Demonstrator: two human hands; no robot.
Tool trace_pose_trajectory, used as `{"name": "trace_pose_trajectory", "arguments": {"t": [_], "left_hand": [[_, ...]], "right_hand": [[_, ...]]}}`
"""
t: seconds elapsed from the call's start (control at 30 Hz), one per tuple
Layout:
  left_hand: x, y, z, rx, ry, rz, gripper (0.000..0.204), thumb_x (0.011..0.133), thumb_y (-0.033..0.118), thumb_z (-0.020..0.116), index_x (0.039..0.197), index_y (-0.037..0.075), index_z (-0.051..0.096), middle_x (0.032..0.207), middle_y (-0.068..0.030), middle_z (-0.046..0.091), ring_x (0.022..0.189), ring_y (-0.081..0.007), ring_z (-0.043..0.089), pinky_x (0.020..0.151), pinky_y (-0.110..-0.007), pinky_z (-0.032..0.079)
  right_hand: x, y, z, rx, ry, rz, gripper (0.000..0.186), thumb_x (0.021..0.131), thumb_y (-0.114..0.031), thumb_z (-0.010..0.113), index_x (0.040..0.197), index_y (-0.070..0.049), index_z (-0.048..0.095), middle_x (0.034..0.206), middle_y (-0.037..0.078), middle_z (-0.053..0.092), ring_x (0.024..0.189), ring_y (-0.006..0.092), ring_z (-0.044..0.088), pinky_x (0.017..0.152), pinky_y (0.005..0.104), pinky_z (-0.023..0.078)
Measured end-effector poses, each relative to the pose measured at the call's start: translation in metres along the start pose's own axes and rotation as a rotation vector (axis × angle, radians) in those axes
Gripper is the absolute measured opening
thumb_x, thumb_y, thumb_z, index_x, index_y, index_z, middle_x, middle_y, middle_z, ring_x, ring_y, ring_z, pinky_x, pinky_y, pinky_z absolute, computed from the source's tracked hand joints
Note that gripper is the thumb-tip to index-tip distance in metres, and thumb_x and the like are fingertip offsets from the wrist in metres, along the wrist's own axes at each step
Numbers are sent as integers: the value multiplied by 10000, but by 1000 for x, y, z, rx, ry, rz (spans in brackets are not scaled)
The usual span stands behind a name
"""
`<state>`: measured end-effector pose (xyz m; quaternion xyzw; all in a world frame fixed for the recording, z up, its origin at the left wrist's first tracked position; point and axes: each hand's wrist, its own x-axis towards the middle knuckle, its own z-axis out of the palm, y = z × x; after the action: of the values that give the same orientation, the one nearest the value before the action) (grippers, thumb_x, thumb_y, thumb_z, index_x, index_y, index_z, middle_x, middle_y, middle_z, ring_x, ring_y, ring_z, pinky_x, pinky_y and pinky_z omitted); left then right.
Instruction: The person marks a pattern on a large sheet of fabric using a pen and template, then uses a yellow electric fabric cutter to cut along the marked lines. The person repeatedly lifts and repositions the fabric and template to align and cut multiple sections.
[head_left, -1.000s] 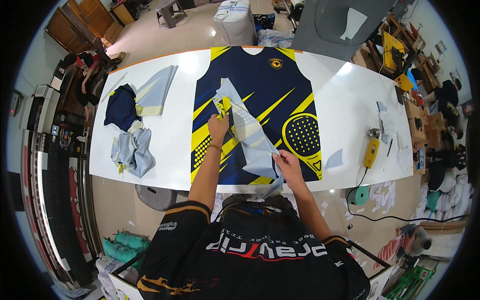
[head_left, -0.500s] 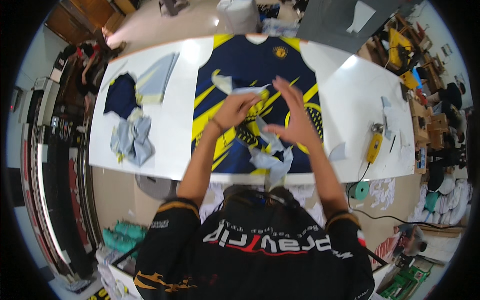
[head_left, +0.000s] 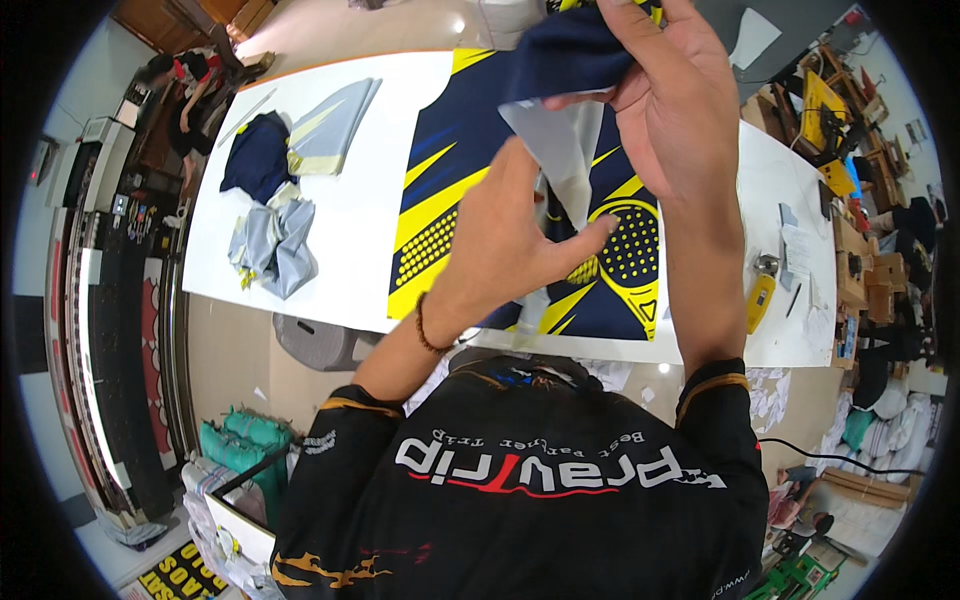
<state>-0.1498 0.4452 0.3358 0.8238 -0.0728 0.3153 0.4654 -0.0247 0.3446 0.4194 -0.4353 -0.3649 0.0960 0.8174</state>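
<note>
My right hand (head_left: 675, 105) is raised high over the table, its fingers closed on a cut piece of navy fabric (head_left: 565, 55). Pale grey underside shows where that piece folds and hangs down. Lower and to the left is my left hand (head_left: 490, 240), with thumb and forefinger spread wide beside the dangling cloth; its other fingers are partly hidden. Beneath both hands lies a navy and yellow jersey panel (head_left: 430, 145) with a dotted racket print, flat on the white table (head_left: 350, 225). The hands and the raised cloth cover its middle and upper right.
On the table's left are a navy cloth bundle (head_left: 258, 158), folded grey fabric (head_left: 340, 125) and crumpled grey fabric (head_left: 280, 250). A yellow handheld tool (head_left: 760, 300), a dark pen (head_left: 794, 300) and papers (head_left: 797, 250) lie on the right. Another person (head_left: 190, 100) is at the far left.
My right hand has risen and moved right, lifting navy fabric off the panel. The left hand has come closer, its fingers spreading from a closed grip. The pale scraps over the panel have shifted.
</note>
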Motion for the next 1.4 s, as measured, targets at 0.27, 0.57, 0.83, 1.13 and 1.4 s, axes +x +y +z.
{"name": "trace_pose_trajectory", "arguments": {"t": [0.27,0.57,0.83,1.13,1.4], "left_hand": [[27,-5,-21,-38,375,118,90,947,7,635,1019,-37,666,1116,-154,603,977,-233,593,857,-326,472],[52,48,-123,408,-334,158,457,769,153,831,1177,60,648,818,-154,704,696,-308,680,676,-370,531],[141,-173,-175,793,-87,-164,316,805,55,655,1100,56,771,996,-230,749,948,-418,716,855,-470,568],[269,-258,-166,557,456,-176,283,861,134,664,1120,98,772,955,-174,768,910,-366,745,845,-434,572],[182,-106,-205,418,660,373,350,860,-144,591,1155,-16,730,1015,-119,769,908,-147,746,770,-261,588]], "right_hand": [[8,-94,19,-170,-29,-451,247,1080,-137,510,1205,75,518,1028,262,709,836,335,765,514,361,652],[8,-166,-68,-284,299,-607,232,1048,-91,557,1213,17,680,1157,159,732,1049,258,729,973,433,585],[103,-62,-198,-192,778,-150,111,984,-173,646,1077,-111,639,1040,32,655,905,157,649,771,385,499],[159,-15,-300,4,537,114,190,1045,-180,553,1222,-115,566,1324,124,649,1237,304,615,1042,550,473],[20,-137,-249,4,408,-139,334,1046,-136,550,1334,34,546,1382,193,608,1294,329,573,1150,560,408]]}}
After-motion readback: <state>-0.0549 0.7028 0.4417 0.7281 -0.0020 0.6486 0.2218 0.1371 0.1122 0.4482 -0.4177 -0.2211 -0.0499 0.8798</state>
